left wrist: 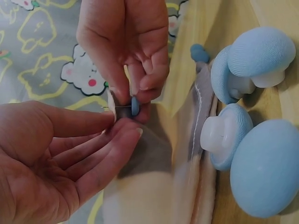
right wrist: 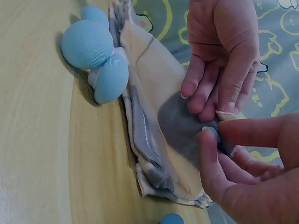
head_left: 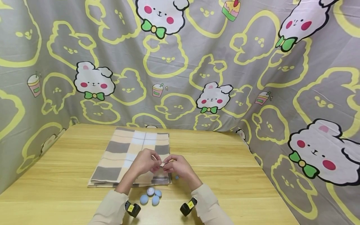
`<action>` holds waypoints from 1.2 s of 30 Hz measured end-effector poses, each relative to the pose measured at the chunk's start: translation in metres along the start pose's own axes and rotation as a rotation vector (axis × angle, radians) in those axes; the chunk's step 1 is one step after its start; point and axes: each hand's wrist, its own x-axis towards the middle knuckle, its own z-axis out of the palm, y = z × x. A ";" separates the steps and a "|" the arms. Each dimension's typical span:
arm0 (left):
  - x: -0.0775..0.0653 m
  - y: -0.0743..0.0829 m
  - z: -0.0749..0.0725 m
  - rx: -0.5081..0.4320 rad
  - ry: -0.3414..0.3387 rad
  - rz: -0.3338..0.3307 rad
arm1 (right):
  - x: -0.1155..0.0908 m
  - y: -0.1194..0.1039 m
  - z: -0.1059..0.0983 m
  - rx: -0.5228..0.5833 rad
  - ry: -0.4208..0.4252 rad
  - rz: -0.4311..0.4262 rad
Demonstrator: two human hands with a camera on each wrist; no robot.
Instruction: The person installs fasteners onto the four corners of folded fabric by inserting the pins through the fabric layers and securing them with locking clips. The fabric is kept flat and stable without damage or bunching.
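Note:
A folded plaid cloth (head_left: 112,156) in beige, grey and white lies on the table. Over its near right part, my left hand (head_left: 144,162) pinches a raised fold of the fabric (left wrist: 112,102). A small blue-headed pin (left wrist: 135,106) is held between the thumb and finger of my right hand (head_left: 180,167). Its thin shaft crosses to the cloth fold, and the tip shows on the far side in the left wrist view. In the right wrist view, fingers partly hide the blue head (right wrist: 214,134). Grey cloth hangs below both hands.
Several light-blue mushroom-shaped fasteners (head_left: 144,199) with white stems lie near the cloth's front edge. A small blue piece (head_left: 177,177) sits just right of the cloth. Patterned grey curtains (head_left: 174,84) surround the wooden table (head_left: 225,156).

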 end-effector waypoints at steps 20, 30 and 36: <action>0.000 -0.001 0.001 0.001 0.003 0.031 | 0.007 0.005 -0.006 0.182 -0.141 0.048; 0.000 0.000 0.001 0.005 0.011 0.025 | 0.006 0.005 -0.003 0.195 -0.098 0.031; 0.000 0.001 0.000 0.017 0.017 0.020 | 0.005 0.006 -0.003 0.198 -0.097 0.020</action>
